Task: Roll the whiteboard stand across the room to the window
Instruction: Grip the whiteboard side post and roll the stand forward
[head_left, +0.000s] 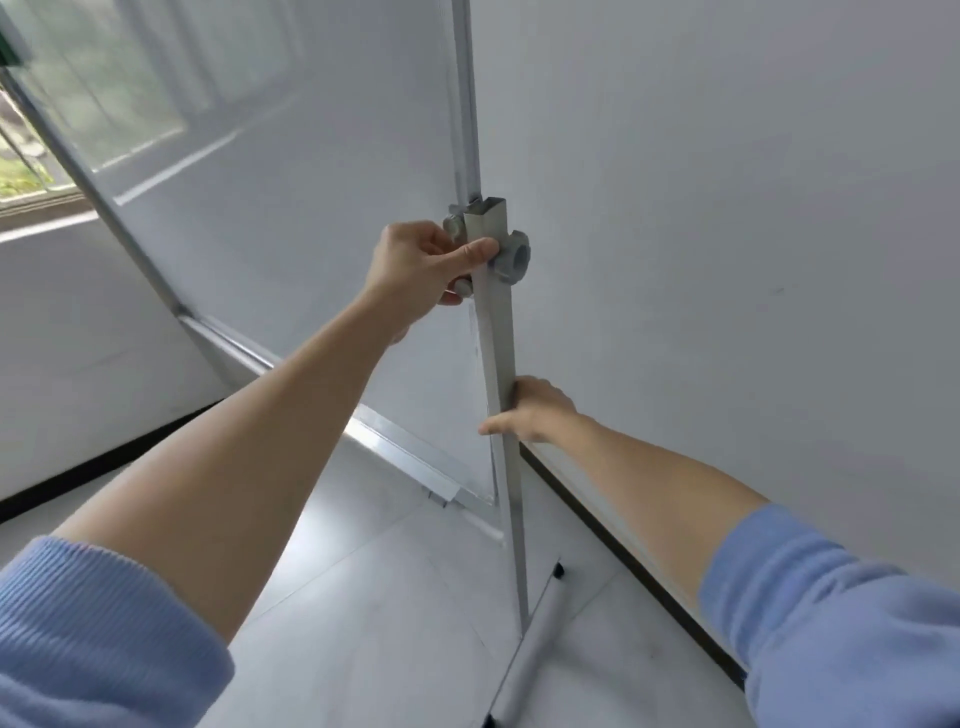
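Note:
The whiteboard stand fills the middle of the head view: a glossy white board (291, 218) in a metal frame, held by a grey upright post (500, 358) with a round grey clamp knob (513, 256). My left hand (421, 265) grips the post just below its top, thumb across it beside the knob. My right hand (530, 410) holds the same post lower down, fingers wrapped behind it. The post runs down to a grey foot bar (530, 649) with a black caster (558, 569). The window (31, 171) shows at the far left, behind the board's edge.
A white wall (727, 234) stands close on the right, its dark baseboard (623, 561) running beside the foot bar. The floor is pale tile (363, 597). A metal marker tray (400, 452) runs along the board's lower edge. Another wall with dark baseboard lies under the window.

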